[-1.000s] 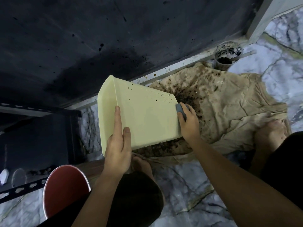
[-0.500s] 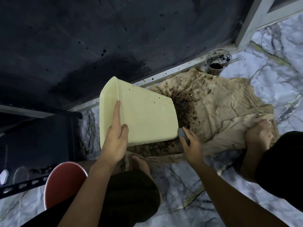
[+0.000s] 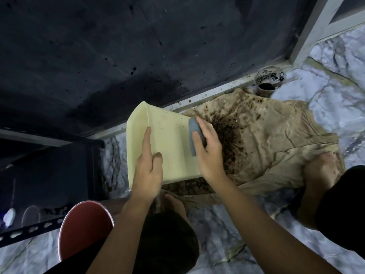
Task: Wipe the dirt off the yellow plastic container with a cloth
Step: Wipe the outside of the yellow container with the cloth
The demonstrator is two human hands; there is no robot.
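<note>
The yellow plastic container (image 3: 169,139) lies tipped on its side, its flat wall facing up with small dark specks near the far edge. My left hand (image 3: 147,171) grips its near left part, index finger stretched along the wall. My right hand (image 3: 207,151) presses a folded grey cloth (image 3: 194,133) flat against the wall's right side, thumb on top of the cloth. The container's opening is hidden from me.
A beige sheet (image 3: 276,143) heavily stained with dark dirt lies on the marble floor under the container. A dirty cup (image 3: 269,80) stands by the dark wall. A red stool seat (image 3: 85,226) is at lower left. My bare feet (image 3: 320,167) rest on the sheet.
My right hand with the grey cloth has moved from the container's lower right corner up onto its top wall. The left hand keeps its hold.
</note>
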